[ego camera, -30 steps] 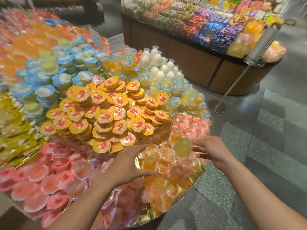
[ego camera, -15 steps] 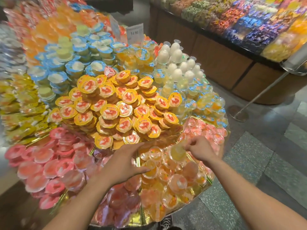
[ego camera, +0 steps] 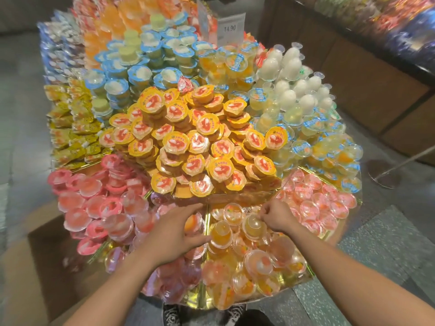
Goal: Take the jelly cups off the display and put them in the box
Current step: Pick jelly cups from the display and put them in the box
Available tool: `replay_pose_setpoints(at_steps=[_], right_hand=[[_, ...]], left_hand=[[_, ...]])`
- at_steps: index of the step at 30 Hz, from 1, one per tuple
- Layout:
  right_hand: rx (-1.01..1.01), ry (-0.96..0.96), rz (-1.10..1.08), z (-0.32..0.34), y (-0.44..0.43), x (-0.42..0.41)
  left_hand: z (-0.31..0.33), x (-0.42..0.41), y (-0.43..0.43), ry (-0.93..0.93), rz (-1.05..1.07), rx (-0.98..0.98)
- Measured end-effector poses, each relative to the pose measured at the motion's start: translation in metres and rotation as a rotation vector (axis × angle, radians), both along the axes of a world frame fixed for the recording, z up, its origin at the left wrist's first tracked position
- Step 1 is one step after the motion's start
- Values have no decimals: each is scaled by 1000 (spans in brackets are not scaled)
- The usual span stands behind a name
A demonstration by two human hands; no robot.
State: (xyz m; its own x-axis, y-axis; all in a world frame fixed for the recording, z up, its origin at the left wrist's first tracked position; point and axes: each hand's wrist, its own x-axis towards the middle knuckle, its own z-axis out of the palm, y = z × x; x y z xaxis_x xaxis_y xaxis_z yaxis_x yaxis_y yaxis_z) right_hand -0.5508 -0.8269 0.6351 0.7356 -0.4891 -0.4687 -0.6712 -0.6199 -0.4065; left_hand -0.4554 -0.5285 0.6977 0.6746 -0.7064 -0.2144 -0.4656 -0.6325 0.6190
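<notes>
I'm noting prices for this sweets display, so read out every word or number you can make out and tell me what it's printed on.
"14.90": on the white price card standing at the back of the display.
Smaller print under that number: too blurred to read.
Print on the lids of the yellow-lidded jelly cups: too small to read.
Print on the lids of the blue-rimmed jelly cups: too blurred to read.

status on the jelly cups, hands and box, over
Left hand flat on the display, thumb by orange jelly cup. Right hand pinching clear jelly cup. Cardboard box low left, nothing blocking.
</notes>
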Motion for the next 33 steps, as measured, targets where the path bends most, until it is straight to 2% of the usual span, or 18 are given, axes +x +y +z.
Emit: replay_pose_setpoints(at_steps=[16,21,28,33], right_hand=[[-75,88,-7,6,2,-3],[-171,57,-14,24,10,-6],[-238,-144,149,82,58,-11],[-308,-91,238,109,107,-18]], left_hand=[[4,6,-5,-7,-80,22],[-3,19,-2,-89,-125,16],[8,34,-1,-210,-236,82],[23,42,20,-255,-311,146]])
